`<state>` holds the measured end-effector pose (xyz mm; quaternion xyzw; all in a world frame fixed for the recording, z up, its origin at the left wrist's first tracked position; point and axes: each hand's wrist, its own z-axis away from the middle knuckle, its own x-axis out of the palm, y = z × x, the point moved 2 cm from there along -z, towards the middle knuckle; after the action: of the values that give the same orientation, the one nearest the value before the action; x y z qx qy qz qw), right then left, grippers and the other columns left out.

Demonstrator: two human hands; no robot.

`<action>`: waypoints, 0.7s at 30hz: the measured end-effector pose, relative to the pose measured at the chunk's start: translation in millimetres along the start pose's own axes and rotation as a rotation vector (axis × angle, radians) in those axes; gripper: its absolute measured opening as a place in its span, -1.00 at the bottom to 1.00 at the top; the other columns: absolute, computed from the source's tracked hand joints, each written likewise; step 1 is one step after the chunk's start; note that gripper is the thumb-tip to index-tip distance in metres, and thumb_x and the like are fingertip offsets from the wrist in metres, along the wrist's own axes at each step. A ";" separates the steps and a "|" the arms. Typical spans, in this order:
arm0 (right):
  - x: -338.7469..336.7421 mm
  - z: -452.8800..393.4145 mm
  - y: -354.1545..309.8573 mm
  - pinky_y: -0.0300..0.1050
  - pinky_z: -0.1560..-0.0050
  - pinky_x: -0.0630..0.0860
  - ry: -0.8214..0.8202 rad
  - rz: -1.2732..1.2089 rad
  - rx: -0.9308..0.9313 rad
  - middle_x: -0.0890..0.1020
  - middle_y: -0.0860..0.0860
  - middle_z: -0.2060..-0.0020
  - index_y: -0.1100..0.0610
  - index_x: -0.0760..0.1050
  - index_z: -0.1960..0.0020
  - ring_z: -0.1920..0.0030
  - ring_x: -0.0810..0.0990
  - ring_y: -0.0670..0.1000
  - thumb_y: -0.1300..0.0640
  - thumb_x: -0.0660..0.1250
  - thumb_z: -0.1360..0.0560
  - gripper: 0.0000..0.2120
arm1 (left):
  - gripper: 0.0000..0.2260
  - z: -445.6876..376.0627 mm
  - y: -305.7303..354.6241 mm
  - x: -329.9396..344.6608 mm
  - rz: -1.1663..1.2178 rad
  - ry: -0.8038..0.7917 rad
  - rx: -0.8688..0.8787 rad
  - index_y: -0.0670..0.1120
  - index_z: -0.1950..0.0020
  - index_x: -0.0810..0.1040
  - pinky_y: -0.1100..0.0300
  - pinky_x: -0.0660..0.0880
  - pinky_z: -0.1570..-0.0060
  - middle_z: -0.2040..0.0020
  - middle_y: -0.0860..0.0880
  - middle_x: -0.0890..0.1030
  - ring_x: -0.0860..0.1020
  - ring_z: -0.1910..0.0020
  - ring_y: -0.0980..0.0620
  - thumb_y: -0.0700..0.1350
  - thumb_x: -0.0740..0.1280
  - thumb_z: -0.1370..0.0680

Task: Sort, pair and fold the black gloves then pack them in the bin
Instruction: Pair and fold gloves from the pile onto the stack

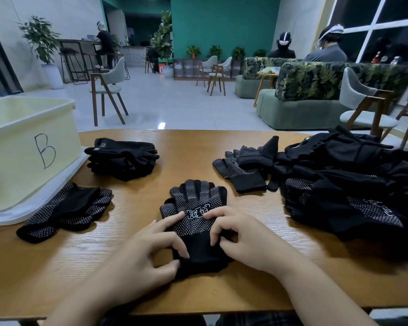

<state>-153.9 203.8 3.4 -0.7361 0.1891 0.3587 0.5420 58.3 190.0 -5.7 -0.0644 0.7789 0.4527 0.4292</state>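
Dotted glove [194,208] flat on the table [222,147], right of the bin [21,147]. Left hand [139,252] and right hand [243,238] pinching its cuff, curled fingertips [178,215] resting on the palm.

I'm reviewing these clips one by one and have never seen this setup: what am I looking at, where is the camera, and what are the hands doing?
No machine here: a person wears one wide-angle camera on the head, looking down at their own bare hands. The left hand and right hand both pinch a dotted black glove pair lying flat on the wooden table. Around it lie a folded dotted pair, a stack of plain black gloves, and an unsorted heap to the right. A pale bin marked B stands at the left.
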 end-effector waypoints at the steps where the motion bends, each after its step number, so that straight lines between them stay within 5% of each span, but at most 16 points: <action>1: 0.1 0.1 -0.7 -0.42 -0.01 0.30 0.000 -0.007 0.002 0.44 -0.33 -0.19 -0.18 0.46 0.32 -0.08 0.45 -0.32 0.28 0.25 -0.45 -0.64 | -0.77 -0.1 0.7 -0.5 0.008 0.012 0.003 0.24 0.12 0.55 0.44 0.10 -0.36 -0.33 0.52 0.21 0.18 -0.35 0.48 0.16 0.23 -0.28; 6: -0.4 1.1 -3.6 -0.35 -0.03 0.39 -0.008 -0.019 0.011 0.43 -0.35 -0.18 -0.19 0.51 0.31 -0.05 0.48 -0.25 0.26 0.25 -0.45 -0.64 | -0.82 1.5 3.6 -5.7 0.067 0.037 0.006 0.16 0.19 0.58 0.48 0.25 -0.20 -0.31 0.47 0.27 0.32 -0.31 0.39 0.10 0.25 -0.27; 14: -1.6 -1.0 -1.6 -0.17 -0.02 0.48 0.022 -0.054 0.049 0.47 -0.29 -0.19 -0.22 0.55 0.36 0.06 0.57 -0.13 0.37 0.16 -0.48 -0.47 | -0.79 0.9 -0.4 -3.2 0.021 -0.053 0.000 0.16 0.20 0.49 0.49 0.22 -0.14 -0.29 0.48 0.24 0.27 -0.34 0.36 0.05 0.15 -0.22; 17: -1.1 -2.0 -0.5 -0.27 -0.05 0.46 0.044 -0.092 0.055 0.48 -0.30 -0.16 -0.20 0.54 0.34 0.06 0.54 -0.25 0.40 0.14 -0.48 -0.48 | -0.74 -0.7 -1.4 -5.1 0.117 -0.066 -0.048 0.16 0.21 0.55 0.43 0.29 -0.13 -0.31 0.49 0.23 0.32 -0.27 0.39 0.04 0.15 -0.20; 21: -6.9 -11.5 0.3 -0.53 -0.14 0.25 0.095 -0.100 0.072 0.50 -0.28 -0.13 -0.19 0.52 0.20 -0.18 0.41 -0.34 0.41 0.14 -0.45 -0.52 | -0.71 -15.3 -7.9 -12.8 0.265 0.043 -0.114 0.16 0.14 0.59 0.31 0.37 -0.20 -0.30 0.35 0.37 0.34 -0.25 0.43 -0.15 0.17 -0.32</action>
<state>-155.0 192.1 10.0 -0.7410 0.1902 0.2886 0.5757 60.9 170.1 1.9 0.0051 0.7627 0.5472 0.3447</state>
